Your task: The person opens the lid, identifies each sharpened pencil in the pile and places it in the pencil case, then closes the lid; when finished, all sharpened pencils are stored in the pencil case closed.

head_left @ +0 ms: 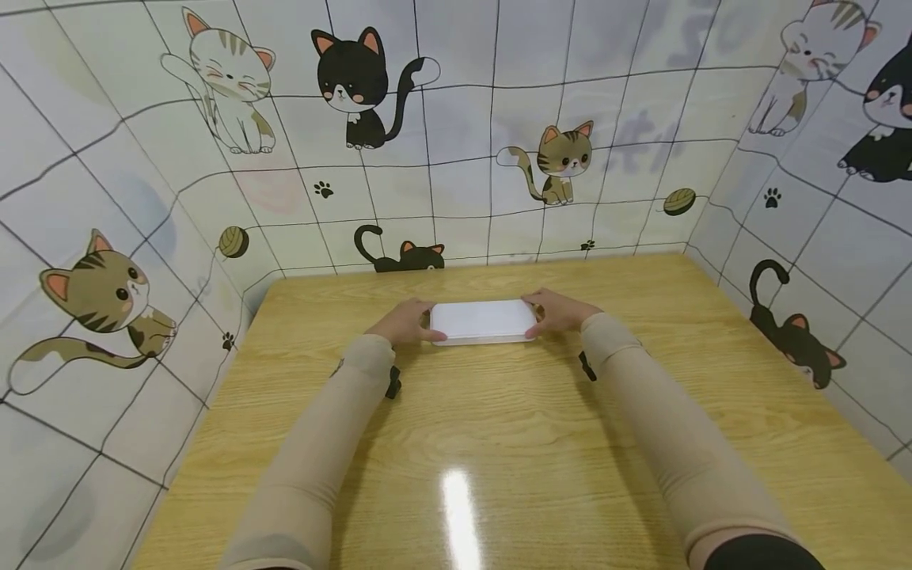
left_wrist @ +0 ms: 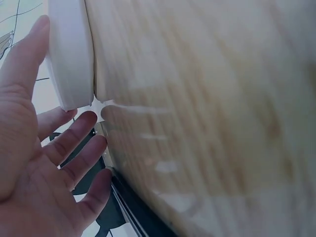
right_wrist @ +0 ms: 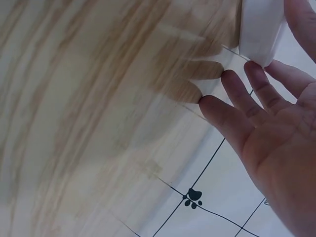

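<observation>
A flat white rectangular box [head_left: 484, 321] lies lengthwise between the two hands at the far part of the table. My left hand [head_left: 408, 323] holds its left end, thumb at the near corner and a finger toward the back. At the right end, my right hand [head_left: 559, 310] grips it in a similar way. The left wrist view shows the box's end [left_wrist: 71, 59] between thumb and index finger, other fingers spread. In the right wrist view, fingertips touch the lower edge of the box [right_wrist: 259, 32]. Whether its underside rests fully on the wood is hard to tell.
The wood-grain table [head_left: 463, 419] spreads out toward me, with a bright light reflection near the front. White walls [head_left: 463, 182] with cartoon cats and grid lines stand behind the table and at both sides. Dark straps or mounts [head_left: 393, 382] show at the wrists.
</observation>
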A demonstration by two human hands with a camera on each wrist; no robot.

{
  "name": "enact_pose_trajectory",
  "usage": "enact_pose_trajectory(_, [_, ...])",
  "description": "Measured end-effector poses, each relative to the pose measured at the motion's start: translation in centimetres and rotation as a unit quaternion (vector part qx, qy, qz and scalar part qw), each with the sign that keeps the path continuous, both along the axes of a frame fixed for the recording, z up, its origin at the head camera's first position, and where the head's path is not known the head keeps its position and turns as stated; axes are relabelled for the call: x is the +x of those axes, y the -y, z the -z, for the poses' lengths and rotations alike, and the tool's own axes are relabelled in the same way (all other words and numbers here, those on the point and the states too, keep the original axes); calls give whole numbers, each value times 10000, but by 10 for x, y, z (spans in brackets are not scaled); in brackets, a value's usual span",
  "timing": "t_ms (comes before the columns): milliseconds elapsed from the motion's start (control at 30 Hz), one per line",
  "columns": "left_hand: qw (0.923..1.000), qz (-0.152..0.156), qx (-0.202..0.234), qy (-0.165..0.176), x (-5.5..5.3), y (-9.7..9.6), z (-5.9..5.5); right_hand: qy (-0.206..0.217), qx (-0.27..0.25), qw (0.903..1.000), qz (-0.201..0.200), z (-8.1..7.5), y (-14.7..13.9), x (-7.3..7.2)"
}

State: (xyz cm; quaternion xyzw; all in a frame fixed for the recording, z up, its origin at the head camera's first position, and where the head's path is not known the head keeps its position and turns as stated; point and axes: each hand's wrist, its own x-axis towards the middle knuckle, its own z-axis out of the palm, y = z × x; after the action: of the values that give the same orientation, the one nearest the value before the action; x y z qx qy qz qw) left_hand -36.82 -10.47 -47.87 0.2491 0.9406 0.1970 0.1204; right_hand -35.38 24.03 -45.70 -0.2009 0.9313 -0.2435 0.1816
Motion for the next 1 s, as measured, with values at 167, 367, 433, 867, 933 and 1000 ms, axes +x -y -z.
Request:
enact_pose_trajectory(167, [9999,-61,-87,-108,0,-3,3,91,-296,9995,-30,1,-2,1])
enact_pose_trajectory(367, [9987,-294,-347,-232,-1,-6,7,-50,-393,9991,-157,7,-4,-2])
enact_pose_trajectory(433, [9980,-398,-453,-197,0,-5,7,-55,-330,9993,-194,10,-3,-3])
enact_pose_trajectory(867, [9951,-704,-694,-75,13,-8,7,208,-378,9990,-90,19,-4,-1])
enact_pose_trajectory(933, [9938,-778,-783,-157,10,-12,10,200,-396,9990,-97,18,-7,-2])
enact_pose_trajectory(1000, [9925,-780,-906,-240,3,-14,14,186,-412,9989,-121,19,-11,-3])
